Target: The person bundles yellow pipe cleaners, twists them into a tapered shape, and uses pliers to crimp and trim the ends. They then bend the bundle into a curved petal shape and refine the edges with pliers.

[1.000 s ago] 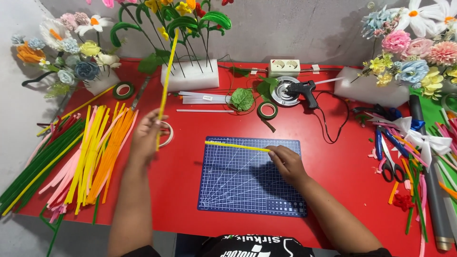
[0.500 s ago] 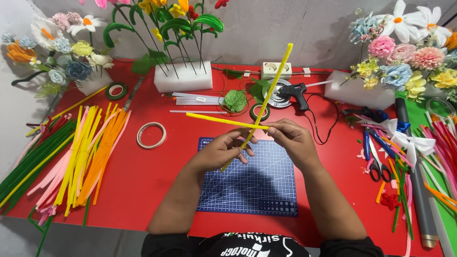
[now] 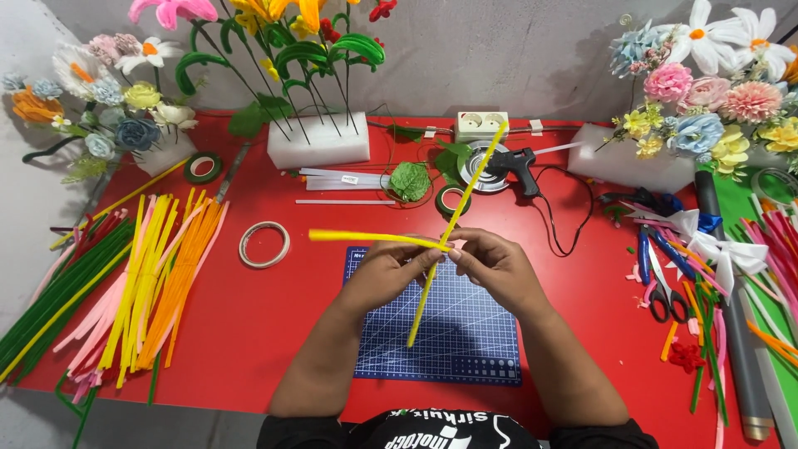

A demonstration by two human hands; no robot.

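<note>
Crossing step: left hand (image 3: 391,270) and right hand (image 3: 492,264) pinch two fuzzy yellow pipe-cleaner stems (image 3: 453,224) crossed above the blue gridded cutting mat (image 3: 449,349); twisting likely calls for a firm pinch at the crossing.

Fuzzy yellow pipe cleaners (image 3: 453,224) over matt blue gridded mat (image 3: 449,341), smooth red tabletop (image 3: 266,333).

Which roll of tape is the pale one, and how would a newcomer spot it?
Start at the red table, then the blue cutting mat. Just left of the mat lies the pale tape ring, flat and alone. Unlike the green tape roll farther back, it is whitish and thin.
</note>
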